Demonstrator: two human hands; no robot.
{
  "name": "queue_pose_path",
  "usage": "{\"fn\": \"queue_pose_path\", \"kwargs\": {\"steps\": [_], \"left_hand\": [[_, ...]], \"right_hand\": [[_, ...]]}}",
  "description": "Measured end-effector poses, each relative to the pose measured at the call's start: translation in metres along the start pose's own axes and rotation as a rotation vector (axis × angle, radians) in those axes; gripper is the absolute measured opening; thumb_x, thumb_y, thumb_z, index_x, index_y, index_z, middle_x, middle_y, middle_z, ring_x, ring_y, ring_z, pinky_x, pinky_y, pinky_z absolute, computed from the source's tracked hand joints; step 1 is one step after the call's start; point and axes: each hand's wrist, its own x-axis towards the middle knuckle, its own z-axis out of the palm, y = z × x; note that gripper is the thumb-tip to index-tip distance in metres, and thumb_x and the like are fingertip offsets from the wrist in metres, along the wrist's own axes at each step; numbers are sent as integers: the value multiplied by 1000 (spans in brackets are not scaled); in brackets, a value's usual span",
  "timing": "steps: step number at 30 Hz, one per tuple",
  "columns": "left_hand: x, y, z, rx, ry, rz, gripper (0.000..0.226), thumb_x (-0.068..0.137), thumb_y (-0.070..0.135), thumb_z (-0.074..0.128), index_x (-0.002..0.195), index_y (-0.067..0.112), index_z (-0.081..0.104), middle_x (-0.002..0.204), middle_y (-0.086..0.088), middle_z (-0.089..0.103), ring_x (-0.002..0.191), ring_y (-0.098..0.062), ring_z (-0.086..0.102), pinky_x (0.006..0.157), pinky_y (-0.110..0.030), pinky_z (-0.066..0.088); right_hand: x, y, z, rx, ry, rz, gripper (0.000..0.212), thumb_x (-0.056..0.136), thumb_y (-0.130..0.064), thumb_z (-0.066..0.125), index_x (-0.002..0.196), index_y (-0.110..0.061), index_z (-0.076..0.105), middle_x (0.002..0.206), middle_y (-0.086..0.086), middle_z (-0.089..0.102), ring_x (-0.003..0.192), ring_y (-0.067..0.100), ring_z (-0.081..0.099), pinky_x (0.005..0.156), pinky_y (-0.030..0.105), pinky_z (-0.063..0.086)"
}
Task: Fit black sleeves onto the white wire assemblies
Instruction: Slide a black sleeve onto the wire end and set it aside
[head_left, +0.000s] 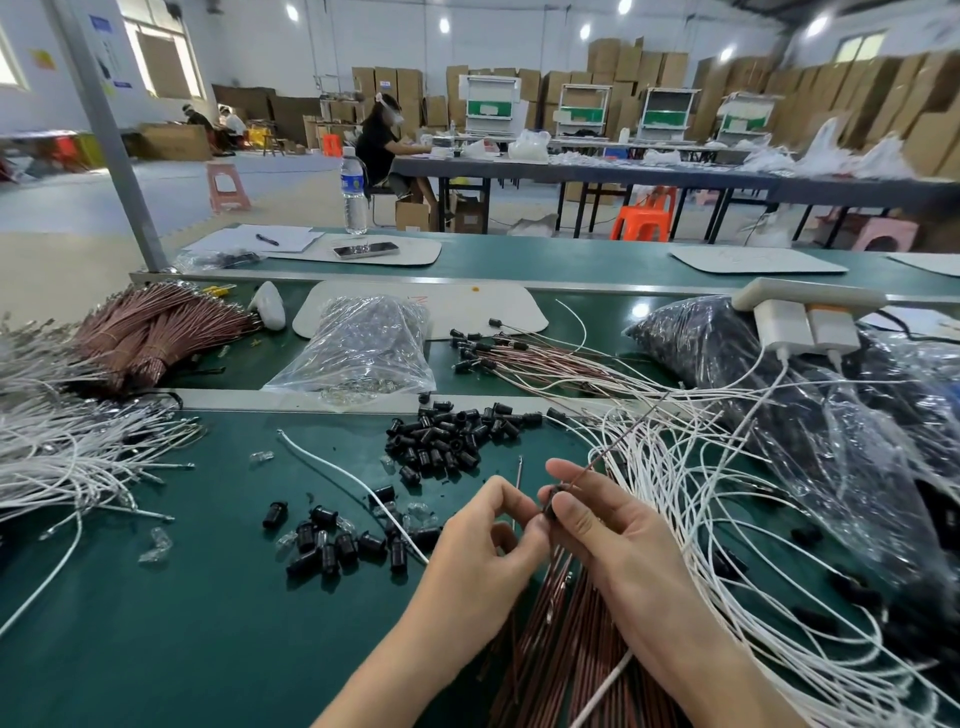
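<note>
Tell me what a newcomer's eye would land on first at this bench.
The two bare hands low in the centre: the right hand pinches a small black plastic sleeve on a thin brown wire, the left hand a second thin wire. Just beyond lies a loose heap of black plastic sleeves on the green bench top, and a tangle of white wires sprawls to the right.

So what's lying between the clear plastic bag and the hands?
In the head view: the metal rail, then a loose pile of black sleeves on the green mat.
</note>
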Motion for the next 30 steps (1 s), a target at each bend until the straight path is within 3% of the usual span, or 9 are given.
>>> {"fn": "queue_pose_path", "kwargs": {"steps": [6, 12, 18, 21, 26, 30], "left_hand": [[-2, -3, -3, 193, 30, 106, 13, 94, 56, 56, 95, 43, 57, 77, 12, 65, 57, -6, 51, 54, -23, 45], [-2, -7, -3, 278, 26, 119, 23, 89, 63, 47, 92, 42, 56, 73, 5, 62, 52, -4, 46, 52, -30, 44], [-2, -5, -4, 201, 14, 127, 21, 92, 59, 46, 92, 41, 55, 67, 11, 57, 52, -3, 43, 50, -20, 37], [-2, -3, -4, 199, 12, 125, 16, 97, 54, 49, 93, 40, 56, 66, 10, 57, 52, -4, 42, 49, -22, 37], [-4, 0, -5, 382, 19, 127, 10, 100, 53, 49, 97, 45, 52, 82, 24, 62, 60, -4, 55, 53, -16, 37], [-5, 1, -3, 454, 47, 154, 5, 100, 46, 53, 98, 42, 52, 93, 29, 59, 77, -2, 59, 60, -17, 42]], "right_hand": [[3, -2, -5, 61, 77, -34, 34, 74, -14, 76, 108, -21, 79, 96, 10, 77, 100, 21, 74, 80, 23, 59], [4, -3, -6, 125, 83, 23, 37, 73, -9, 73, 110, -12, 76, 96, 14, 76, 99, 21, 74, 75, 23, 59], [1, -2, -5, 80, 10, 34, 47, 76, -9, 74, 122, -12, 69, 102, 13, 76, 105, 24, 73, 82, 23, 58], [1, -1, -4, 93, 0, 40, 48, 76, -8, 74, 123, -12, 68, 103, 14, 76, 106, 25, 73, 83, 24, 58], [4, -6, -6, 189, 34, 48, 49, 71, -2, 73, 120, -7, 68, 94, 13, 76, 95, 20, 75, 76, 21, 59], [4, -8, -7, 271, 6, 129, 44, 69, 2, 70, 113, -2, 70, 94, 14, 76, 90, 19, 75, 71, 20, 58]]}}
